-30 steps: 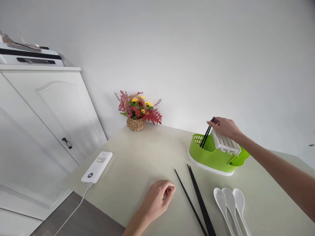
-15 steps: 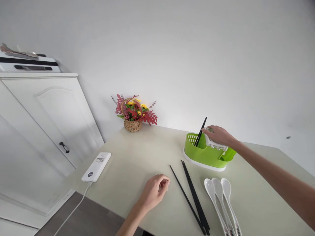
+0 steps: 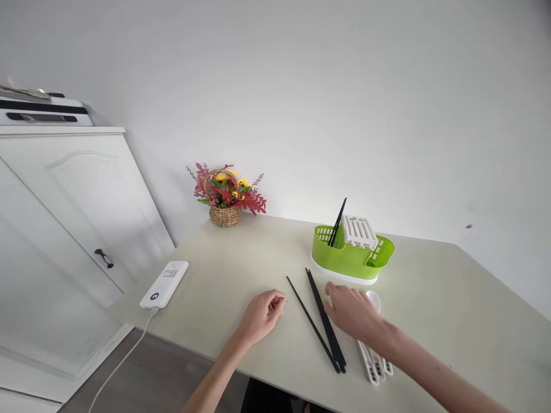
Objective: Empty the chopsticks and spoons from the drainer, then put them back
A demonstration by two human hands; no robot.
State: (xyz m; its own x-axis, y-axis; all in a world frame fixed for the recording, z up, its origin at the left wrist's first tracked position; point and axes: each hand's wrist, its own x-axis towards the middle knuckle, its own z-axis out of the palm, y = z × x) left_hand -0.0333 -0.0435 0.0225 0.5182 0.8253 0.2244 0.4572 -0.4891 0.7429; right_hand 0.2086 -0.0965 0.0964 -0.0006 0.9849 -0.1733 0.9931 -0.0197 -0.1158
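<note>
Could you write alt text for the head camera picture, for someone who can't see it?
A right hand hovers over black chopsticks and white spoons on a table; the left hand rests curled nearby. Behind stands a green rack holding chopsticks.

Glossy green plastic cutlery rack (image 3: 344,261) (white slatted plastic insert), matt black chopsticks (image 3: 321,315), glossy white ceramic-looking spoons (image 3: 373,358), smooth matt beige tabletop (image 3: 241,258), rough woven wicker basket (image 3: 224,215).
</note>
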